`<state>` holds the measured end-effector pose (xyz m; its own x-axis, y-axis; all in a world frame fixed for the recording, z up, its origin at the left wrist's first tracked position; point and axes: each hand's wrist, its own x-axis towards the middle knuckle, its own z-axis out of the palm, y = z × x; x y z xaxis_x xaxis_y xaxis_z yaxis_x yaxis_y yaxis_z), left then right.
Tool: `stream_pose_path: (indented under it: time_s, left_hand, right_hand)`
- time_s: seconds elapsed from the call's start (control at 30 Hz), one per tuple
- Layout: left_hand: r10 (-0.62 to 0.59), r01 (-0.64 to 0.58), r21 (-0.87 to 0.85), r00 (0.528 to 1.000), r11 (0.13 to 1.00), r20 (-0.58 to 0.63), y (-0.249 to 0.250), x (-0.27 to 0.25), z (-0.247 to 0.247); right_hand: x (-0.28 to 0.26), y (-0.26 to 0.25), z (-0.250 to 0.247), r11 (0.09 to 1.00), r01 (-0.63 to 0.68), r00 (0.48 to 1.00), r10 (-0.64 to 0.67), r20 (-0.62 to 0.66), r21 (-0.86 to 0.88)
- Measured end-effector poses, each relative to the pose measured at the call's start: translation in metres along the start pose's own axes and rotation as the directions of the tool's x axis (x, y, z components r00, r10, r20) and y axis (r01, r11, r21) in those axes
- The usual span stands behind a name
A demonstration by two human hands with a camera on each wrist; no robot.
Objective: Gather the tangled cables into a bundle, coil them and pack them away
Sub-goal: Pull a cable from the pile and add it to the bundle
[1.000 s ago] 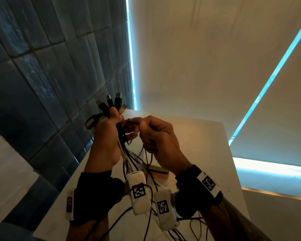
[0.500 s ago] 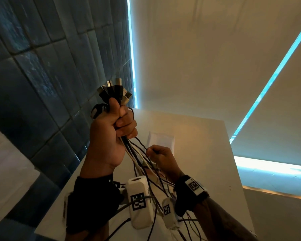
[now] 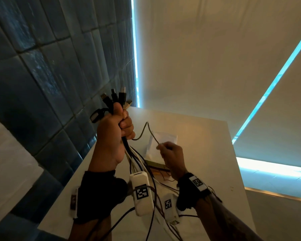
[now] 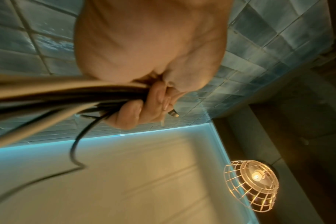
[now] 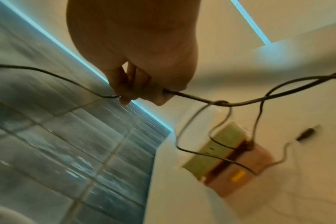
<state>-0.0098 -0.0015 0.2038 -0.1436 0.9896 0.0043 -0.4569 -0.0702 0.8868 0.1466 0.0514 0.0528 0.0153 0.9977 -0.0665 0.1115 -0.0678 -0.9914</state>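
Head view: left hand point(image 3: 114, 136) fisted round the cable bundle point(image 3: 129, 153), plug ends point(image 3: 117, 97) sticking up above the thumb, rest trailing down to the white table point(image 3: 207, 153). Right hand point(image 3: 172, 153) lower, pinching one thin dark cable point(image 3: 146, 129) that loops back to the left fist.

Left wrist: fingers point(image 4: 132, 112) curled tight on several cords, black & white.

Right wrist: fingertips point(image 5: 125, 97) pinch the thin cable; more strands lie across a green/pink box point(image 5: 226, 154) on the table, a loose plug point(image 5: 305, 134) beside it.

Prob. mid-gather: ends collected, lengths not straightened, coiling & packing not yet begun.
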Motion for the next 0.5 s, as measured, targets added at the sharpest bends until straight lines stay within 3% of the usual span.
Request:
stream_pose_path:
  time_s: [0.13,0.3,0.4,0.5]
  left_hand:
    - [-0.037,0.045,0.062,0.991,0.997,-0.129,-0.019,0.007,-0.003]
    - [0.077,-0.041,0.165,0.972,0.985,-0.222,-0.024,0.008,0.006]
    - [0.112,-0.081,0.171,0.977,0.982,-0.181,-0.020,0.005,0.010]
    - [0.064,-0.061,0.072,0.997,0.996,-0.044,-0.017,0.000,0.013]
  right_hand:
    - [-0.007,-0.051,0.001,0.948,0.080,0.980,-0.131,0.150,0.308]
    - [-0.023,-0.081,0.012,0.913,0.080,0.895,-0.242,0.375,0.399]
    - [-0.027,-0.082,0.016,0.901,-0.041,0.845,-0.199,0.496,0.432]
    - [-0.027,-0.078,0.017,0.836,-0.265,0.796,-0.092,0.598,0.481]
